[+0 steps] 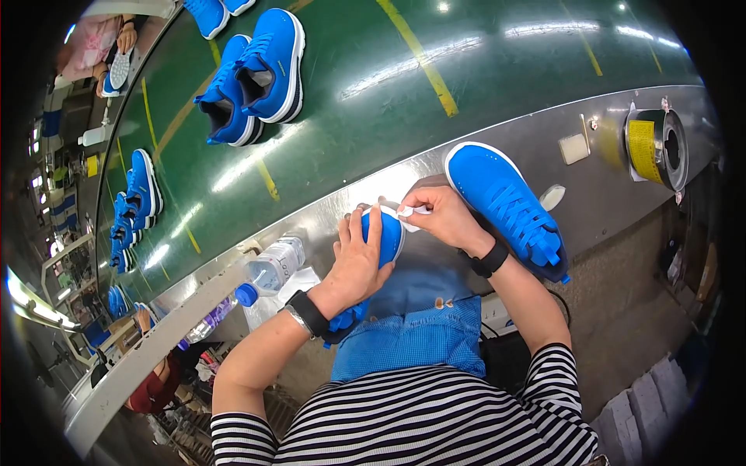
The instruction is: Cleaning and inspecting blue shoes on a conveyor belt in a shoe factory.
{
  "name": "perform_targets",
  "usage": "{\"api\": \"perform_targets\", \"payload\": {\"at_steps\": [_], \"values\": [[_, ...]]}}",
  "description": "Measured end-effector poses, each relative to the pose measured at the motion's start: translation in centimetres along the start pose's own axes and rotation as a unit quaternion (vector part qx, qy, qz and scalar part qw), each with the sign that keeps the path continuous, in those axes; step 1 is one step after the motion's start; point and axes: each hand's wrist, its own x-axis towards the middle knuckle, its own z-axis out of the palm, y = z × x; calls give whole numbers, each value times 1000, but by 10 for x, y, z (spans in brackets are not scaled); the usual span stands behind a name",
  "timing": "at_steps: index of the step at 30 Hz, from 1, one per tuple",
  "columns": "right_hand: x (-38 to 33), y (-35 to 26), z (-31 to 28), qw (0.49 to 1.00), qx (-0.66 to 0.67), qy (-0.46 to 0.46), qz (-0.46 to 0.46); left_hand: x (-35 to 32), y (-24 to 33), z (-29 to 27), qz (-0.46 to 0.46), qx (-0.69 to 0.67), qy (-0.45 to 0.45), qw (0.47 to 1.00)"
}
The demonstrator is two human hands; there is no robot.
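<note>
My left hand [359, 250] is wrapped over a blue sneaker [382, 239], its toe pointing away from me at the metal ledge. Much of that shoe is hidden under the hand and forearm. At the right side of the toe, my right hand [443, 217] pinches a small white cloth [414, 211] against or close to the pale sole edge. A second blue sneaker [501, 203] with blue laces lies on the ledge just right of my right hand, untouched.
Beyond the metal ledge [590, 186] runs a green conveyor belt [342, 116] carrying a pair of blue sneakers [268, 74] and several more. A clear bottle [276, 268] lies left of my left hand. A metal tin [657, 147] and white block [574, 149] sit at right.
</note>
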Motion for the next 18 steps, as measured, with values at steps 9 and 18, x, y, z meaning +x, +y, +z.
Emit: {"api": "perform_targets", "payload": {"at_steps": [9,18], "values": [[4,-6,-1,998,-53,-4,-18,2,-1,-6,3,1,6,1000],[8,-7,-3,1000,-11,-6,-22,1,-1,-4,17,6,25,1000]]}}
